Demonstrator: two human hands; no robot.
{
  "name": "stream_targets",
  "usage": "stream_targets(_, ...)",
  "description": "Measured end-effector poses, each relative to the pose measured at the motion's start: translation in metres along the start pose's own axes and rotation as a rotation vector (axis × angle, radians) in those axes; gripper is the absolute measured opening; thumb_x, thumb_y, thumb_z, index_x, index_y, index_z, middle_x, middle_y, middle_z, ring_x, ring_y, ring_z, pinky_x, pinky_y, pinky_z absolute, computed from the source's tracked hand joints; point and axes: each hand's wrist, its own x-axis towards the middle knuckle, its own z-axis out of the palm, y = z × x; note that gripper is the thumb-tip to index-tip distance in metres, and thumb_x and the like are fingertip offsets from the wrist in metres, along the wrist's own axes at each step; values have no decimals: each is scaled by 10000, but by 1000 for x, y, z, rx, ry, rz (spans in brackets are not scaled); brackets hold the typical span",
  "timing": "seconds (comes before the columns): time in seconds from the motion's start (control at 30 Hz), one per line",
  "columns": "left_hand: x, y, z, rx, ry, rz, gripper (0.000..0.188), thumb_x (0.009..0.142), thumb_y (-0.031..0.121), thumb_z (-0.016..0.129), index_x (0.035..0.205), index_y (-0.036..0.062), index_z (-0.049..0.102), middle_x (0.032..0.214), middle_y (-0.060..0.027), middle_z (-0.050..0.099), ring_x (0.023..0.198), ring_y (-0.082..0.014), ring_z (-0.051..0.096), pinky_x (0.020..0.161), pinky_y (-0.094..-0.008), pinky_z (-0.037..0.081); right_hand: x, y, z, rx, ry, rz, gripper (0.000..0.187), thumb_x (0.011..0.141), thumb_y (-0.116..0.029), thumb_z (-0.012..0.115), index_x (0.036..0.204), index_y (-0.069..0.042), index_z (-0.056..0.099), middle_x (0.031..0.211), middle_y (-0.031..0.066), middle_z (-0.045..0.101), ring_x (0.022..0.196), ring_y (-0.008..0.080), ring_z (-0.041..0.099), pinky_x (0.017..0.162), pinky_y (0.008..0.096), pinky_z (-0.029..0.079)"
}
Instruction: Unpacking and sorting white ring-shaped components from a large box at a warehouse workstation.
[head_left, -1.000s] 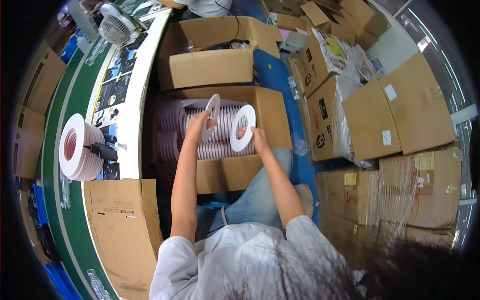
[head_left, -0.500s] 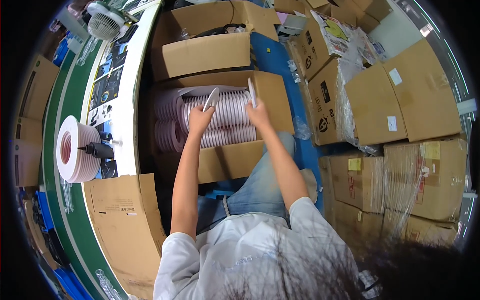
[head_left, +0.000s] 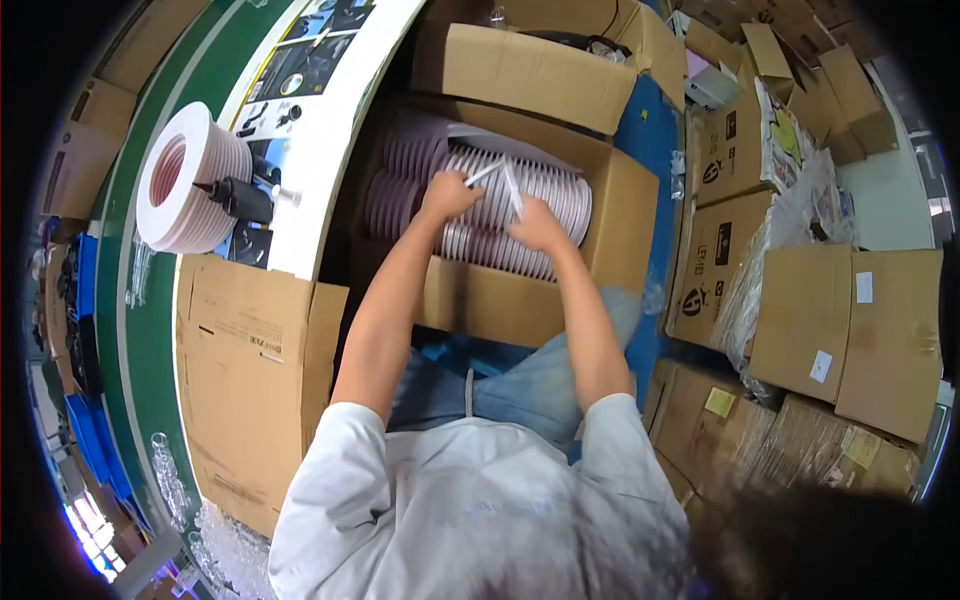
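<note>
An open cardboard box (head_left: 480, 300) in front of me holds rows of thin white rings (head_left: 480, 241), standing on edge and packed tightly. Over these rows my left hand (head_left: 450, 196) is closed on one white ring (head_left: 487, 172), seen nearly edge-on and slanting up to the right. My right hand (head_left: 538, 224) grips another thin white ring (head_left: 513, 188), also edge-on. The far ends of the two held pieces come together above the box, in a peak; whether they touch I cannot tell. My fingers hide their lower ends.
On the white table (head_left: 345, 130) at left stands a stack of white rings (head_left: 197, 180) beside a black bottle-like tool (head_left: 240, 199). Another open carton (head_left: 535, 75) lies beyond the box. Cartons (head_left: 850, 330), some wrapped in film, are piled at right. A green strip (head_left: 150, 400) runs along the left.
My hands have drawn closer together, and the two rings now lean toward each other rather than standing apart. The whole view has shifted and turned, with the box now further right.
</note>
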Motion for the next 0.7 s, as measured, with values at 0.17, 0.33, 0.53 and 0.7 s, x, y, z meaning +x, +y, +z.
stream_targets(0.17, -27, -16, 6, -143, -50, -49, 371, 660, 338, 658, 770, -15, 692, 682, -217, 633, 711, -362, 649, 730, -412, 523, -27, 14, -11, 323, 381, 392, 214, 665, -128, 534, 769, 57, 561, 710, 277, 587, 681, 392, 589, 650, 423, 460)
stream_targets(0.33, -24, -11, 7, -224, -37, -62, 315, 666, 300, 660, 760, 2, 698, 688, -223, 632, 711, -361, 649, 733, -406, 520, -14, 18, 0, -21, 129, 188, 168, 676, -147, 551, 723, 13, 553, 607, 198, 552, 640, 374, 575, 594, 420, 452)
stream_targets(0.53, -24, -17, 2, -28, -64, -86, 352, 658, 305, 670, 781, -24, 690, 720, -240, 634, 724, -354, 659, 726, -417, 520, -23, 16, 2, 676, 582, 331, 204, 759, -180, 532, 723, 21, 537, 591, 199, 541, 590, 332, 548, 587, 406, 440)
stream_targets(0.7, -39, -29, -6, -127, -58, 5, 393, 638, 310, 672, 844, -24, 695, 730, -228, 648, 723, -333, 669, 682, -390, 524, -14, -15, 3, 299, 60, 191, 203, 722, -168, 554, 771, 29, 556, 699, 196, 596, 659, 262, 583, 643, 386, 459)
